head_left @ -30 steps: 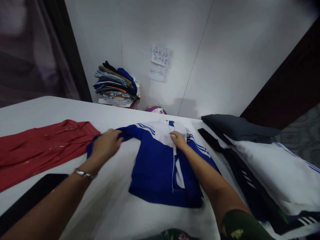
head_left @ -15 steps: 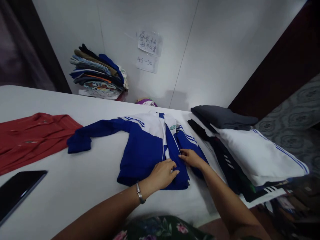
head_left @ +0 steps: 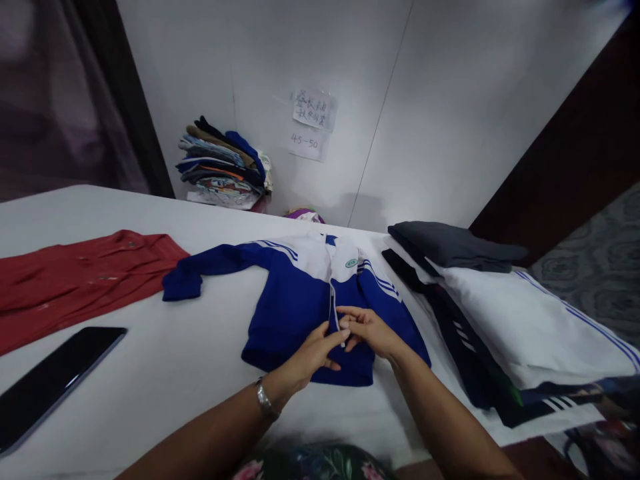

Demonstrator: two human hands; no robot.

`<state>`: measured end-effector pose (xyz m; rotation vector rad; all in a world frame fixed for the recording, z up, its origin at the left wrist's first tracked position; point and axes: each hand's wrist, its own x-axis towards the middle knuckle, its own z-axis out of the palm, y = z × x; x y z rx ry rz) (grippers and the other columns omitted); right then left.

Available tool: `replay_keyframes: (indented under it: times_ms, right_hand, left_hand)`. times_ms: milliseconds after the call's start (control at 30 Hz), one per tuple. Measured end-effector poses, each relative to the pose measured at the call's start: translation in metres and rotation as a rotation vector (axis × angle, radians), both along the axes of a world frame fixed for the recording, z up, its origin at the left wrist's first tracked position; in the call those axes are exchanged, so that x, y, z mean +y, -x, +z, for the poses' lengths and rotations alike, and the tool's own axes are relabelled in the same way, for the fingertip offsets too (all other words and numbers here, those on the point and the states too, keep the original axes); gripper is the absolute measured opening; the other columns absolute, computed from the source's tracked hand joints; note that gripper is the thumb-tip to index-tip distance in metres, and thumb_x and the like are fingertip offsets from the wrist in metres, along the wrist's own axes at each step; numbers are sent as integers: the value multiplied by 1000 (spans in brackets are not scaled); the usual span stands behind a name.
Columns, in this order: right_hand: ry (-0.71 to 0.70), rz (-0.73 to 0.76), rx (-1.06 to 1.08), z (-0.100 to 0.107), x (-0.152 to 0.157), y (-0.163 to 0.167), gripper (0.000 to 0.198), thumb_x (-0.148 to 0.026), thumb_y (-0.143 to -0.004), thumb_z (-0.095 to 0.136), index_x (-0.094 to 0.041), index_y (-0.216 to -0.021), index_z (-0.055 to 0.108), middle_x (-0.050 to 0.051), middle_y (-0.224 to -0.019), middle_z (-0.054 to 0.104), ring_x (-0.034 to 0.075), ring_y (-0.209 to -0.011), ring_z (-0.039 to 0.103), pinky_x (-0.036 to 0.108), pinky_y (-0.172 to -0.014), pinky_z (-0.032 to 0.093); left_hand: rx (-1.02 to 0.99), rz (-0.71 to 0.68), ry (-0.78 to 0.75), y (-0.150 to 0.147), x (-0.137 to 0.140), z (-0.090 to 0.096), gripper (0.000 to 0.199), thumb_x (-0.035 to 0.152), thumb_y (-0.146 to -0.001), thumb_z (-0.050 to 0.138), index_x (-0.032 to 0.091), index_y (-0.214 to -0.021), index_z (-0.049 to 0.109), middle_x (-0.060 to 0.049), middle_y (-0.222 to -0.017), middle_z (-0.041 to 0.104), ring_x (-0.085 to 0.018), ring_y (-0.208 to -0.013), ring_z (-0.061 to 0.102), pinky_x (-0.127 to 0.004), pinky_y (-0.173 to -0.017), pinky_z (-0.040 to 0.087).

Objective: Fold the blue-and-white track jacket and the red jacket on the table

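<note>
A blue and white zip-up jacket (head_left: 295, 313) lies front up on the white table, collar toward the wall. Its left-hand sleeve in view is stretched out sideways, and the other runs down along the body. Both hands meet at the lower part of the front opening. My left hand (head_left: 317, 351) pinches the front edge near the zipper, with a bracelet on its wrist. My right hand (head_left: 371, 332) has its fingers closed on the opposite front edge, close to the left fingertips. What lies between the fingertips is partly hidden.
A red garment (head_left: 90, 280) and a black phone (head_left: 60, 380) lie at the left. Folded clothes, including a white garment (head_left: 520, 320) and a dark grey one (head_left: 450, 247), are piled at the right. Another clothes stack (head_left: 220, 163) stands by the wall, below paper notes (head_left: 313, 123).
The jacket's folded-back right front panel now lies flat, its edge brought against the other. My right hand has moved left to meet my left hand. The view has shifted slightly.
</note>
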<state>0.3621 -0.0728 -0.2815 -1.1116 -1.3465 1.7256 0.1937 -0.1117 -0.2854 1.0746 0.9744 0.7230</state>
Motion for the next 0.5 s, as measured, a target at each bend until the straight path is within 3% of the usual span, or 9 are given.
replay_keyframes:
  times_ms: [100,267,367,500]
  right_hand:
    - [-135,0,-105,10,30,2,41,-38,-72,70,-14,-105,62,1,-69,64,12,-53,61,20,-42,47]
    - [-212,-274,-385,22,121,10,16,-22,-79,60,-15,-94,60,2,-69,65,11,-52,61,20,-43,48]
    - [-221,-374,-557,18,178,23,11,-16,-83,53,-14,-92,59,5,-77,66,10,-57,63,20,-48,51]
    - [-221,-407,-794,2,238,39,15,-20,-86,52,-11,-93,61,8,-80,68,14,-66,66,22,-54,52]
  left_hand:
    - [-63,72,106,13,3,1,31,28,-74,58,14,-102,57,-7,-92,60,-19,-84,59,-29,-63,53]
    - [-93,64,169,23,5,-5,32,11,-62,50,15,-93,59,-4,-80,56,-15,-74,56,-30,-61,54]
    - [-131,62,240,28,7,-9,36,12,-63,51,16,-98,59,-4,-80,55,-17,-75,56,-32,-59,55]
    - [-169,74,324,35,7,-16,40,33,-72,59,17,-109,56,-10,-99,59,-22,-86,60,-31,-54,55]
